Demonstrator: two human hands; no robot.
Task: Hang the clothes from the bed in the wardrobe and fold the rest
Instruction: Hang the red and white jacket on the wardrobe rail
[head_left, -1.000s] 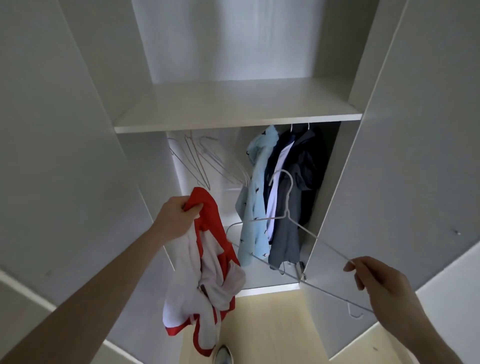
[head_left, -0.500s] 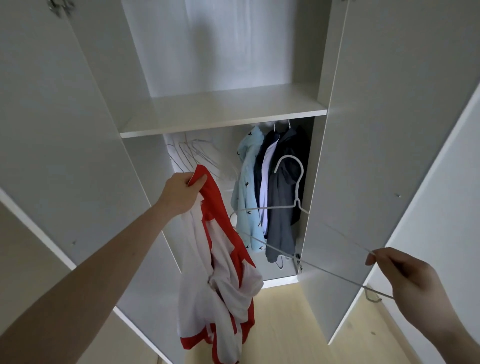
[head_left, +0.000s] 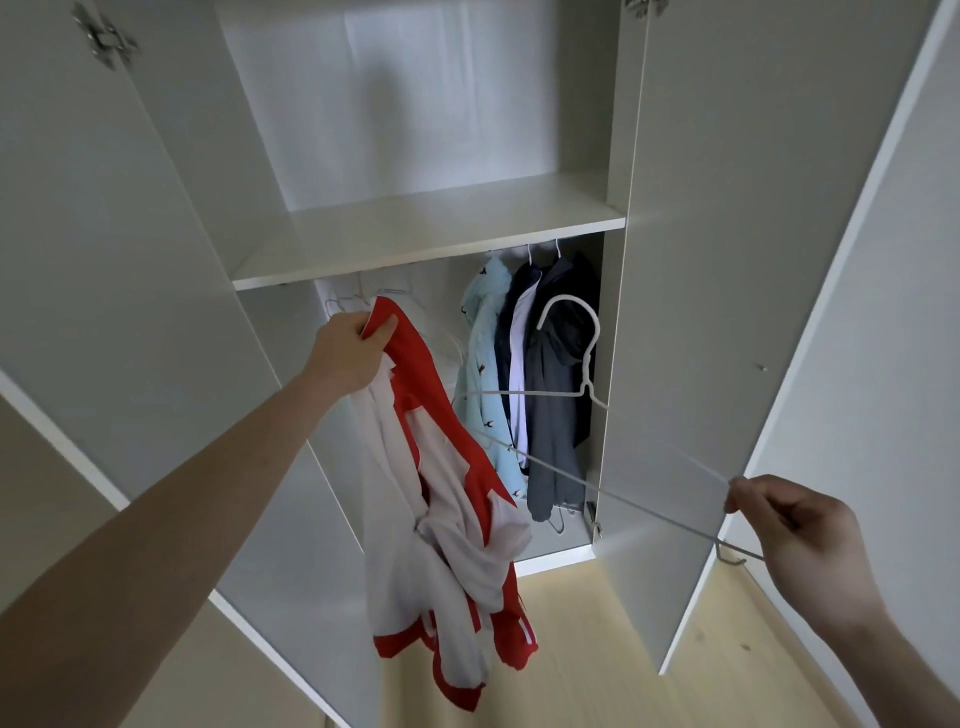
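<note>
My left hand (head_left: 350, 353) grips a red and white jacket (head_left: 441, 519) by its top edge, and the jacket hangs loose in front of the open wardrobe (head_left: 431, 228). My right hand (head_left: 800, 540) pinches one end of a white wire hanger (head_left: 587, 384), whose hook points up in front of the hung clothes. The hanger's far arm passes just behind the jacket. A light blue garment (head_left: 485, 364) and dark garments (head_left: 558, 415) hang on the rail at the right side of the wardrobe.
Several bare wire hangers (head_left: 345, 304) hang at the left of the rail, partly behind my left hand. Both wardrobe doors (head_left: 727, 260) stand open on either side. A white shelf (head_left: 415, 234) lies above the rail. Pale wooden floor (head_left: 597, 649) lies below.
The view has tilted up a little and come closer. My left hand has lifted the jacket slightly, and my right hand keeps the hanger level beside it.
</note>
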